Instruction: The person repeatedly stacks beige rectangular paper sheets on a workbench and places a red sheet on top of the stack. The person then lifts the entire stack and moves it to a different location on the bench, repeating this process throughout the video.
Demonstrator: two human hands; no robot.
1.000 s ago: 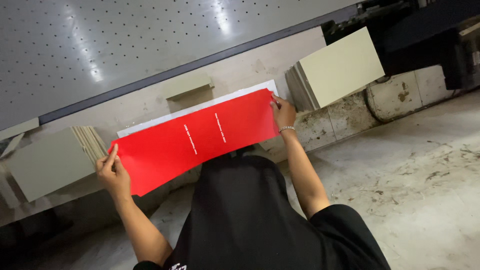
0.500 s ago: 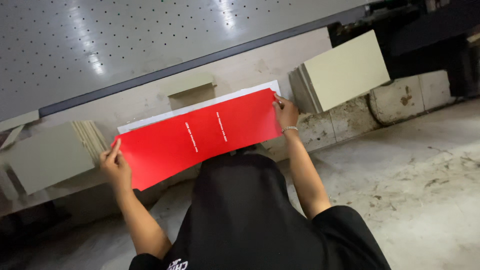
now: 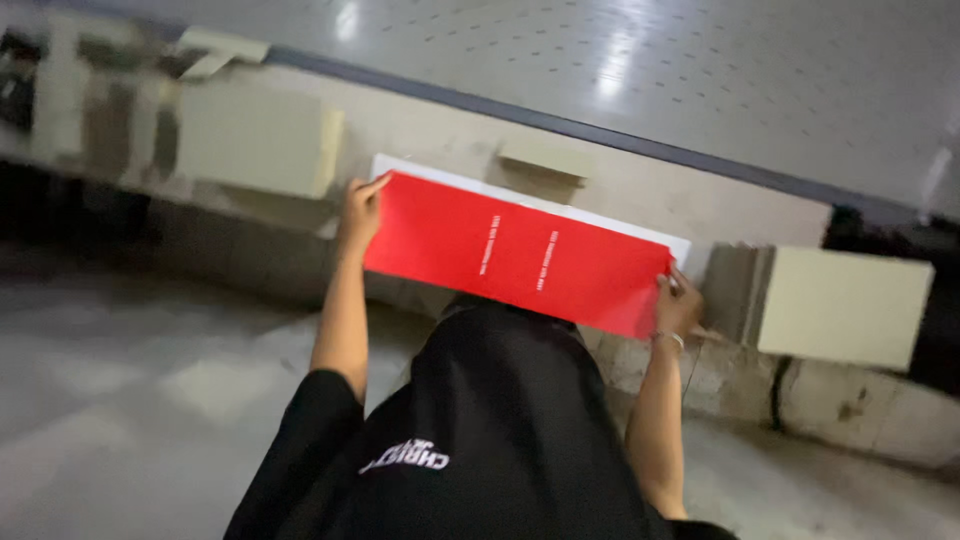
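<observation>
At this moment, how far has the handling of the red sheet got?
Done: the red sheet is lifted, with a white sheet behind it. In hand: the left hand and right hand grip its two short ends beside the perforated grey table. Left: it is not yet laid down.

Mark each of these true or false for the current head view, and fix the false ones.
1. Both hands hold the red sheet by its short ends. True: the left hand grips one end, the right hand the other.
2. The sheet is blue. False: it is red, with two short lines of white print.
3. A white sheet shows behind the red one. True.
4. The right wrist is bare. False: it wears a thin bracelet.
5. The person wears white sleeves. False: the black top has short sleeves.
</observation>
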